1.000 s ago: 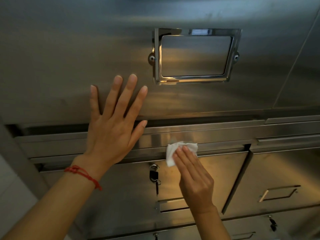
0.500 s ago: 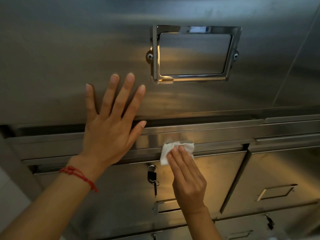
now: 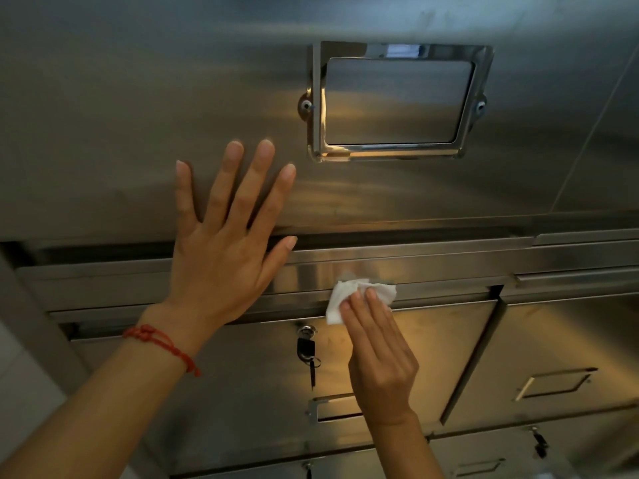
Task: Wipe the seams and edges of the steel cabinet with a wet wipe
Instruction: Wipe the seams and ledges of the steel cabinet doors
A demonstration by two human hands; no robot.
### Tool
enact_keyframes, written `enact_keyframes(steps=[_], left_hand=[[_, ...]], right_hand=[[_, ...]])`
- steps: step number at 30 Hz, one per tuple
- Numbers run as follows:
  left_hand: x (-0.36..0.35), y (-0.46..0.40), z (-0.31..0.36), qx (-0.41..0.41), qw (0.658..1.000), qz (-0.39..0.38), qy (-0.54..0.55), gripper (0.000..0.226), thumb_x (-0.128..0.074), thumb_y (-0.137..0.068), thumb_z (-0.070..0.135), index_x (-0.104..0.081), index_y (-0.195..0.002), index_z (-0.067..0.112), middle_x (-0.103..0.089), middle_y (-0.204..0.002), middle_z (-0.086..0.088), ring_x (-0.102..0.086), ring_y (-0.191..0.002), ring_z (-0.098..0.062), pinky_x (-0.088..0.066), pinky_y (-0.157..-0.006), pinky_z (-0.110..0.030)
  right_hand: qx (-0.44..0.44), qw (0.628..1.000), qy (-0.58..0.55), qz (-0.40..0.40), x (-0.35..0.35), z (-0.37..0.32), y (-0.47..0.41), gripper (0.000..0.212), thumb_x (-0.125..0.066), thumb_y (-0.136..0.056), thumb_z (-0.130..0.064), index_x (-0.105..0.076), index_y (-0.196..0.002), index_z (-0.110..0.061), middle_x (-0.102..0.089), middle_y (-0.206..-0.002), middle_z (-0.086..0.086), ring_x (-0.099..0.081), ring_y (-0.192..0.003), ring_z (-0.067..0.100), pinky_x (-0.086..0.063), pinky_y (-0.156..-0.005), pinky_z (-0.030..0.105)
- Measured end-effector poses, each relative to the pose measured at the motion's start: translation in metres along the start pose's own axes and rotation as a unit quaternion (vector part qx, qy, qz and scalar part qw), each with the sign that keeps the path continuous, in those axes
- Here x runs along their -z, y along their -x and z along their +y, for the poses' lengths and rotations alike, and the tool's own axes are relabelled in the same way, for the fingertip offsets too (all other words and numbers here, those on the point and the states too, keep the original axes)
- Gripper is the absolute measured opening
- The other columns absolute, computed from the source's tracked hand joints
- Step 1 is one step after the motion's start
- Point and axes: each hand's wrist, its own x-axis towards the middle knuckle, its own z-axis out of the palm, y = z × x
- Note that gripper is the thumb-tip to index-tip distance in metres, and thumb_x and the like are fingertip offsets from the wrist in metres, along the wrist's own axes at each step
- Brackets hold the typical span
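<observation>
Right now I see my right hand (image 3: 380, 354) reaching up from the lower middle, its fingers (image 3: 363, 305) held together and pressed flat onto a crumpled white wet wipe (image 3: 349, 297), pinning it against the horizontal seam (image 3: 449, 293) of the steel cabinet (image 3: 138, 98), just above a lower door. My left hand (image 3: 224, 243) sits to the left, fingers spread wide and palm flat on the broad upper panel, bracing across the dark gap (image 3: 397, 235) under that panel; it holds nothing. A red braided cord bracelet (image 3: 162, 345) circles the left wrist. Just below the wipe, a small lock with a black-headed key (image 3: 306, 350) hangs from the lower door (image 3: 446, 347). Above and to the right of both hands, a shiny rectangular label frame (image 3: 397, 100) is fixed to the upper panel. Further right, a second lower door carries a smaller label holder (image 3: 553, 383). Warm light reflects off the brushed metal around my right hand.
</observation>
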Motion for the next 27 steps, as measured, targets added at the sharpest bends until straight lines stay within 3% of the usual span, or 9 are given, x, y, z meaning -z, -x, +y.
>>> enact_keyframes(steps=[6, 10, 13, 17, 22, 27], left_hand=[[0.001, 0.001, 0.000, -0.002, 1.000, 0.001, -0.003, 0.064, -0.024, -0.098, 0.049, 0.001, -0.149, 0.019, -0.005, -0.153, -0.007, 0.018, -0.141, -0.019, 0.014, -0.110, -0.051], [0.002, 0.001, 0.000, -0.005, 1.000, -0.002, -0.002, 0.064, -0.023, -0.097, 0.049, 0.000, -0.148, 0.018, -0.004, -0.153, -0.005, 0.019, -0.141, -0.019, 0.012, -0.110, -0.052], [0.002, 0.002, 0.000, -0.004, 1.000, -0.005, -0.010, 0.064, -0.018, -0.098, 0.051, 0.004, -0.148, 0.019, 0.014, -0.155, 0.001, 0.020, -0.140, -0.019, 0.013, -0.110, -0.051], [0.002, 0.004, -0.004, -0.008, 1.000, 0.008, 0.000, 0.060, -0.023, -0.099, 0.043, 0.000, -0.149, 0.018, 0.018, -0.153, 0.001, 0.016, -0.141, -0.018, 0.012, -0.111, -0.049], [0.004, 0.010, -0.012, -0.014, 0.999, 0.024, 0.017, 0.057, -0.028, -0.099, 0.032, -0.007, -0.149, 0.015, 0.001, -0.155, 0.000, 0.005, -0.143, -0.017, 0.007, -0.112, -0.051], [0.007, 0.018, -0.023, 0.003, 0.999, 0.029, 0.027, 0.057, -0.032, -0.098, 0.031, -0.010, -0.148, 0.013, -0.011, -0.153, -0.006, 0.003, -0.143, -0.017, 0.005, -0.112, -0.052]], right_hand=[[0.065, 0.998, -0.012, -0.025, 0.003, 0.004, -0.005, 0.023, -0.057, -0.092, -0.007, -0.062, -0.115, -0.005, -0.057, -0.124, 0.011, -0.054, -0.119, 0.023, -0.045, -0.100, 0.039], [0.009, 1.000, 0.007, -0.016, 0.007, 0.008, -0.001, 0.025, -0.059, -0.089, -0.009, -0.062, -0.113, -0.004, -0.058, -0.122, 0.012, -0.055, -0.116, 0.025, -0.047, -0.095, 0.043], [-0.037, 0.999, -0.002, 0.000, 0.003, -0.005, 0.001, 0.022, -0.051, -0.095, -0.013, -0.060, -0.113, -0.004, -0.058, -0.120, 0.013, -0.055, -0.115, 0.028, -0.046, -0.095, 0.044], [-0.031, 0.999, -0.013, -0.004, 0.000, -0.017, -0.002, 0.022, -0.053, -0.093, -0.011, -0.060, -0.113, -0.004, -0.059, -0.119, 0.013, -0.056, -0.115, 0.028, -0.048, -0.093, 0.043], [-0.032, 0.999, -0.018, -0.008, -0.005, -0.032, -0.006, 0.022, -0.051, -0.096, -0.015, -0.062, -0.112, -0.004, -0.061, -0.119, 0.013, -0.056, -0.114, 0.028, -0.047, -0.094, 0.042], [-0.025, 0.999, -0.032, -0.018, -0.010, -0.045, -0.006, 0.029, -0.060, -0.086, -0.011, -0.060, -0.114, -0.005, -0.057, -0.122, 0.010, -0.054, -0.117, 0.026, -0.045, -0.096, 0.043]])
